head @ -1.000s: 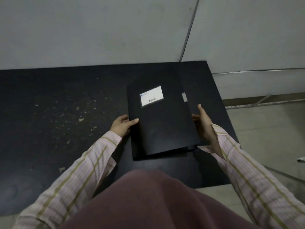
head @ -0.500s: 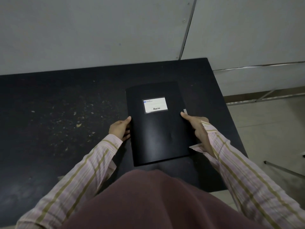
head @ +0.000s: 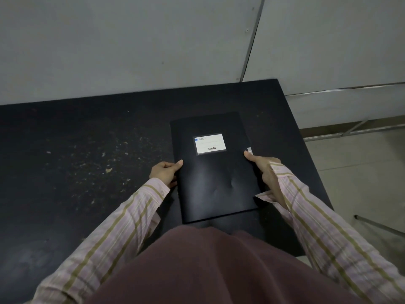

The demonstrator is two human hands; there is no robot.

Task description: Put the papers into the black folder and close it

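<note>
2 hands frame a closed black folder (head: 215, 170) lying flat on a dark, speckled table (head: 87, 167). At the folder's left edge, the left hand (head: 165, 173) curls around the spine, thumb on the cover. At its right edge, the right hand (head: 266, 170) presses its thumb by a small grey tab (head: 249, 150). A white label (head: 210, 143) sits on the cover's upper half. No papers show outside the folder.

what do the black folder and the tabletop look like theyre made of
Black folder: likely thin plastic, semi-matte; the cover shows soft sheen and shallow dents, with a white label under a clear pocket.

Table: a hard black top, perhaps laminate or painted board; matte, with pale chips and scuffs scattered over it. The exact material cannot be told.
</note>
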